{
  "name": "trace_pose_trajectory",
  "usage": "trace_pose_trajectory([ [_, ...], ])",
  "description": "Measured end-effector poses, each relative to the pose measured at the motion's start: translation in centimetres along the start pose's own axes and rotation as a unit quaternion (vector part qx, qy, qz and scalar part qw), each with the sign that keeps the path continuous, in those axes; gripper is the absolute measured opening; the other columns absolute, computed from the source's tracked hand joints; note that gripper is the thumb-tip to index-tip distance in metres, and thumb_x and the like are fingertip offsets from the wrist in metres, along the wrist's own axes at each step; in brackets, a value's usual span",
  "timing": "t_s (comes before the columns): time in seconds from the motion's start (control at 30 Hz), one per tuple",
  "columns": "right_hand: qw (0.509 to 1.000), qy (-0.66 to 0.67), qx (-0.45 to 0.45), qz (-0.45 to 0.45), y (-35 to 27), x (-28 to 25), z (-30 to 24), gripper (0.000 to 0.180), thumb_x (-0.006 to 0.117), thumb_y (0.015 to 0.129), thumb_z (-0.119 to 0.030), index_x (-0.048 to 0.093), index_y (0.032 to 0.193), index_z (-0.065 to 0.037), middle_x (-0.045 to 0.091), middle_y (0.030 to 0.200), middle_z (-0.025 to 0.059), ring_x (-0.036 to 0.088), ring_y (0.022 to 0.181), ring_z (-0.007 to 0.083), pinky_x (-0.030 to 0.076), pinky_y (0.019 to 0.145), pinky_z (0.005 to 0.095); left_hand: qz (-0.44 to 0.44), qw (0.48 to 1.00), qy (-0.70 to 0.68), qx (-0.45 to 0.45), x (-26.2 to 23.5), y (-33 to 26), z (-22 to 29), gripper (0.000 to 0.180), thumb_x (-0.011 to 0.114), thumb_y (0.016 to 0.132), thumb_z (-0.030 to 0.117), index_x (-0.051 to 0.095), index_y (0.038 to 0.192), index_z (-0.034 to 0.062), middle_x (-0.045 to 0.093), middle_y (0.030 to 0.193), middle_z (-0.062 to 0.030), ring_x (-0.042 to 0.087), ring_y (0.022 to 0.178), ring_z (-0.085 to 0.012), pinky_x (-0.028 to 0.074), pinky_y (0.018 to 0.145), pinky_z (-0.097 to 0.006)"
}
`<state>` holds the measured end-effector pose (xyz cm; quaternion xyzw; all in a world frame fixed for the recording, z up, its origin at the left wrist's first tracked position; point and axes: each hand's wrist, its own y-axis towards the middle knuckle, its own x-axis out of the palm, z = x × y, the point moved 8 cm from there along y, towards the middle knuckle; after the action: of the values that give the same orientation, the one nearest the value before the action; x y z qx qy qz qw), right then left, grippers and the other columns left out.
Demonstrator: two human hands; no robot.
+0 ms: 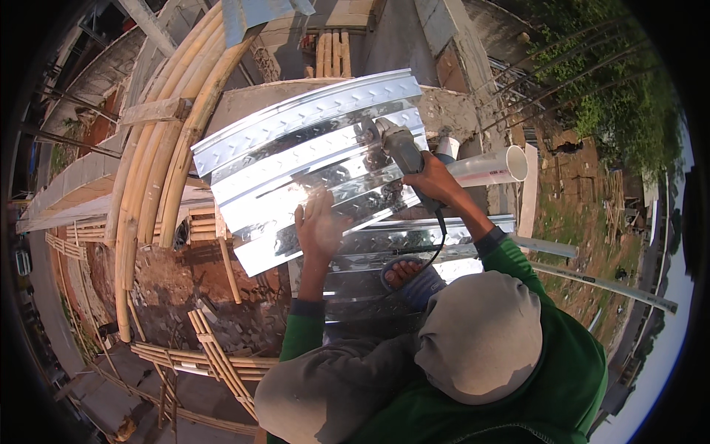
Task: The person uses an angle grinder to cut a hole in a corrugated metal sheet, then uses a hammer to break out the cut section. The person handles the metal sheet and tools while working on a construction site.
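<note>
A shiny corrugated metal deck sheet lies tilted across the work spot in front of me. My right hand is wrapped round the body of a grey angle grinder, whose head and disc end are at the sheet's right part. From its rear a black cord loops down past my foot. On the lower middle of the sheet rests my left hand, fingers stretched out and flat; glare blurs its edges. The contact between disc and metal is too bright and small to make out.
A second metal sheet lies under my sandalled foot. Right of the grinder is a white plastic pipe. Bundled bamboo poles stand on the left, above a lower level of red soil and rubble. Thin rods stick out at upper right.
</note>
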<state>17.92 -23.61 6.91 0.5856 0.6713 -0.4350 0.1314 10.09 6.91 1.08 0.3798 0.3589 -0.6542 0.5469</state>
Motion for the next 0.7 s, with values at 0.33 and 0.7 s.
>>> trace_pose_trajectory([
  [0.33, 1.000, -0.005, 0.008, -0.002, 0.03, -0.28, -0.37, 0.075, 0.084, 0.075, -0.035, 0.062, 0.129, 0.012, 0.073, 0.119, 0.0321, 0.074, 0.112, 0.0425, 0.057, 0.097, 0.0463, 0.006, 1.000, -0.015, 0.006, -0.13, 0.05, 0.16, 0.079, 0.082, 0.089, 0.049, 0.059, 0.154, 0.0102, 0.057, 0.162, -0.0104, 0.048, 0.154, -0.0312, 0.030, 0.127, -0.057],
  [0.7, 1.000, -0.025, 0.006, -0.008, 0.55, -0.08, -0.05, 0.075, 0.085, 0.074, -0.037, 0.064, 0.126, 0.013, 0.073, 0.119, 0.0336, 0.073, 0.113, 0.0443, 0.057, 0.097, 0.0471, 0.015, 1.000, -0.024, 0.007, -0.40, 0.12, 0.23, 0.079, 0.083, 0.088, 0.049, 0.061, 0.151, 0.0092, 0.058, 0.161, -0.0111, 0.050, 0.152, -0.0324, 0.033, 0.125, -0.060],
])
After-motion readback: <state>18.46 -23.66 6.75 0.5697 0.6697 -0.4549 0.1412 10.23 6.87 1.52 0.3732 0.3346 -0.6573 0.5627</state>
